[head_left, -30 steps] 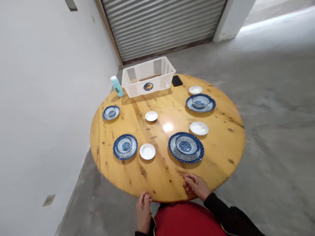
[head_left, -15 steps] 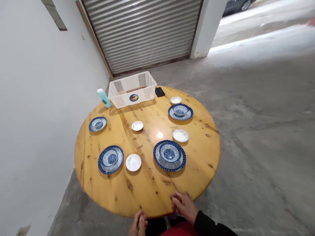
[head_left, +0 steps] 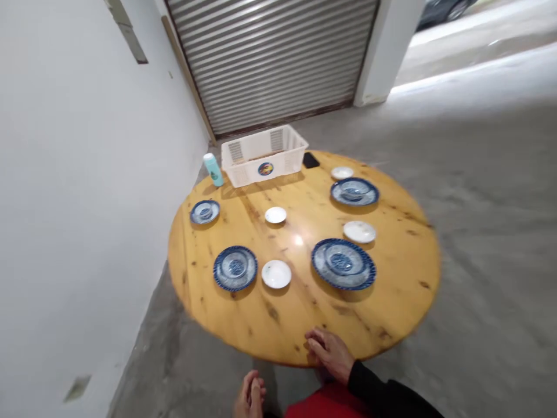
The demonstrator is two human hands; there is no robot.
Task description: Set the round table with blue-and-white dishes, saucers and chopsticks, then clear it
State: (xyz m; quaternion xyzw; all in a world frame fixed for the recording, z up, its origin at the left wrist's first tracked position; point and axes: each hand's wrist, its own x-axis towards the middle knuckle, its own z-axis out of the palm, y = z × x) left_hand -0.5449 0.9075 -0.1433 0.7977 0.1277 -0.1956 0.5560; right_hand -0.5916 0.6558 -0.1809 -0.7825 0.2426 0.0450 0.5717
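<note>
My right hand (head_left: 329, 352), half-curled, gripping nothing: at the table's (head_left: 261, 331) near edge. My left hand (head_left: 249, 397), likewise, off it. Large blue plate (head_left: 354, 284) inward; careless forward sweep could knock it.

head view: from head height, facing forward and steeply down
round yellow wooden table (head_left: 287, 313): wholly in frame, middle range
bare left hand (head_left: 250, 396) and bare right hand (head_left: 328, 351): close, low
grey corrugated metal shutter (head_left: 278, 61): farther ahead, top cropped
</note>
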